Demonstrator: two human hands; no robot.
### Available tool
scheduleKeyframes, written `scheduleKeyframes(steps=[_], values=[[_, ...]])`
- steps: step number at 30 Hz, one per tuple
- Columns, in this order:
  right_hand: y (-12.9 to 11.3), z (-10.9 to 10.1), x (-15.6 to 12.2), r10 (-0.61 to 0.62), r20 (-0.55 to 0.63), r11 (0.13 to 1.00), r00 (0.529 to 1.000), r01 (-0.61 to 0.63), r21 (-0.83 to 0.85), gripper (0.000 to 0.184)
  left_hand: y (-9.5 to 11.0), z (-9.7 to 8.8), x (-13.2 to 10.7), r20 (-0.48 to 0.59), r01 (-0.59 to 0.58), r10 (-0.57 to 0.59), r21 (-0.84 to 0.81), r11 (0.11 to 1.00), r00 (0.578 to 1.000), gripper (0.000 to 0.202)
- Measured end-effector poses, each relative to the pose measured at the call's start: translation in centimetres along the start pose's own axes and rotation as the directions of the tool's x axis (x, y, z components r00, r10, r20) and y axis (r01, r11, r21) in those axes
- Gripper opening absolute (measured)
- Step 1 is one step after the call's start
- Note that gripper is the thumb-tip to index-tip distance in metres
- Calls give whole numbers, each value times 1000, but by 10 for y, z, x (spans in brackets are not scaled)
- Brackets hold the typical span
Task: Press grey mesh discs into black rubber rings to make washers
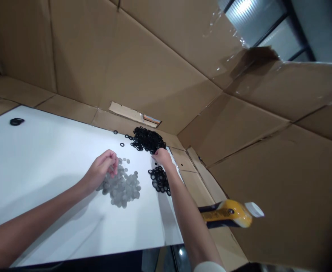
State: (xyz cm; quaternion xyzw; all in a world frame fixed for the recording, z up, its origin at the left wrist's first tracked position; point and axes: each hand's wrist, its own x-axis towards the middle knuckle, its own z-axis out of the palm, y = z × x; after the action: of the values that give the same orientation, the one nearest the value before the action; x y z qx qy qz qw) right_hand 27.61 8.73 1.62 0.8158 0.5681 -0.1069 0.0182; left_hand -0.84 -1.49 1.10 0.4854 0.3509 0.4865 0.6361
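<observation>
Head view: we look down on a white tabletop [55, 151] walled in by brown cardboard [154, 75]. Our left hand [101, 168] is over the far left side of a heap of translucent grey discs [125, 190], which lies between the middle of the tabletop and its right edge. Its fingers are curled in, the tips close together; we cannot tell whether a disc is pinched there.

Our right hand [162, 155] reaches along the right edge to the far right corner, its fingertips at the near side of a large pile of black rings [147, 139]. Thumb and fingers point together, but they are too small and partly hidden, so we cannot tell whether they grip a ring. A few loose rings [115, 132] lie left of the pile, near the far edge.

Nearer to us, just inside the right edge and beside our right forearm, sits a smaller heap of black rings [159, 179], some with grey showing in their centres. Close to the far left corner lies a small black bundle [17, 121]. Beyond the right edge, partly behind our forearm, we see a yellow and dark bottle [236, 213] with a white cap [254, 209].
</observation>
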Motion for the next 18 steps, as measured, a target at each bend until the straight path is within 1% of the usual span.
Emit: scheduleKeyframes(steps=[3,6,8,9,10,11,13,14,16,17,18], values=[[-2,-2,-5,-9,-21,1000,1000,9,-8,35,1,-1,1,-13,-13,13,-13,1000,1000,12],[-6,-10,-18,-45,-47,998,998,47,46,37,-4,-2,3,-31,-19,19,14,1000,999,11],[-15,-14,-34,-110,-56,985,992,117,129,31,-9,-4,6,-55,-2,4,48,999,998,11],[-21,-15,-45,-164,-57,968,985,172,185,27,-11,-5,7,-61,7,-2,74,997,998,12],[-28,-15,-58,-233,-54,938,971,239,251,25,-12,-6,7,-56,9,-3,108,994,998,16],[-36,-14,-71,-315,-50,893,948,314,321,28,-13,-6,8,-39,4,1,147,989,999,22],[-52,-9,-97,-459,-47,787,887,431,443,32,-12,-8,7,28,-28,22,224,974,999,31],[-60,-5,-108,-511,-52,738,858,469,486,32,-11,-8,7,62,-55,41,249,967,997,31],[-70,4,-120,-584,-90,639,807,525,563,30,-9,-8,5,94,-104,82,260,960,992,28],[-73,9,-122,-609,-118,587,784,546,597,31,-9,-8,5,87,-119,100,256,959,991,27],[-73,14,-121,-619,-137,564,773,559,607,32,-9,-8,6,64,-125,112,252,960,992,27]])
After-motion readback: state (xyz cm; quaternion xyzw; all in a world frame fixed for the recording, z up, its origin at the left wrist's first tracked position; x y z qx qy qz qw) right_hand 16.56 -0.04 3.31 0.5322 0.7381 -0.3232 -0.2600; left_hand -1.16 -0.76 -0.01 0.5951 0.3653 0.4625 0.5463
